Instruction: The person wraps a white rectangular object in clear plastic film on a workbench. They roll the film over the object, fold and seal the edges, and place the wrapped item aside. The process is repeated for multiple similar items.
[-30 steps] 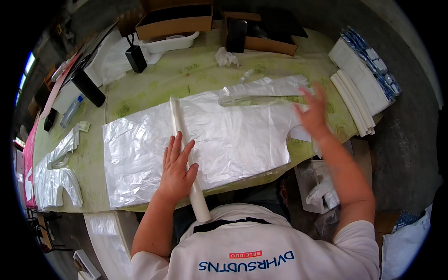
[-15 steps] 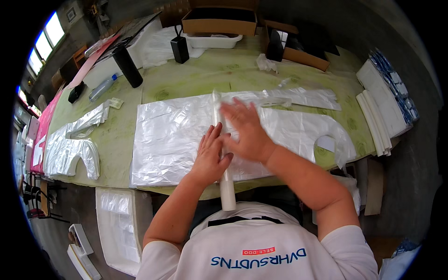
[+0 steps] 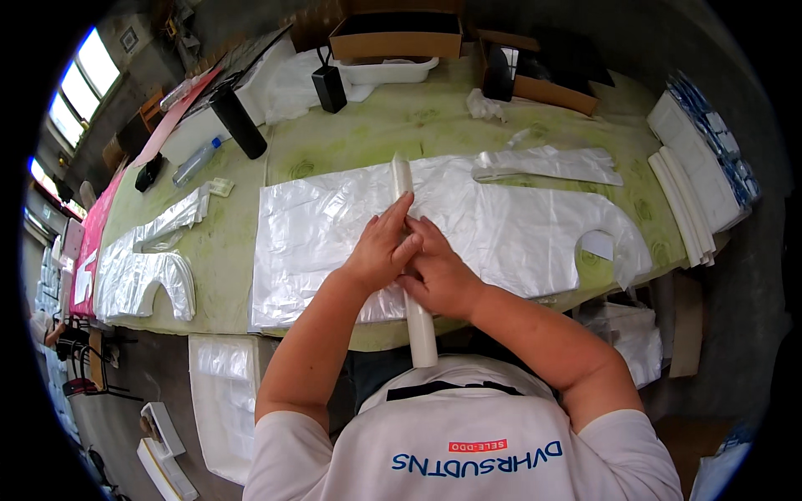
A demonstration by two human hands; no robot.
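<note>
A pale tube-shaped roll point(image 3: 421, 338) lies across a stack of thin clear plastic aprons point(image 3: 313, 242), its near end jutting past the table edge towards my body. My left hand point(image 3: 380, 250) rests on the roll with its fingers stretched out and pressed flat. My right hand point(image 3: 441, 271) lies over the roll from the other side, fingers extended, some of them tucked against or behind the left hand. The hands touch and overlap in the middle of the roll, hiding that part of it. The apron's rounded neck opening point(image 3: 595, 244) is at the right.
Another folded plastic piece point(image 3: 138, 284) lies at the left, near a bottle point(image 3: 197, 163) and a black cylinder point(image 3: 238, 123). White rolls point(image 3: 681, 204) and a stack of blue packets point(image 3: 710, 138) stand at the right. Cardboard boxes point(image 3: 397, 43) line the back. A white bin point(image 3: 224, 409) stands below the table.
My right hand has come down from the far part of the roll towards me and now meets the left hand. The view has shifted slightly.
</note>
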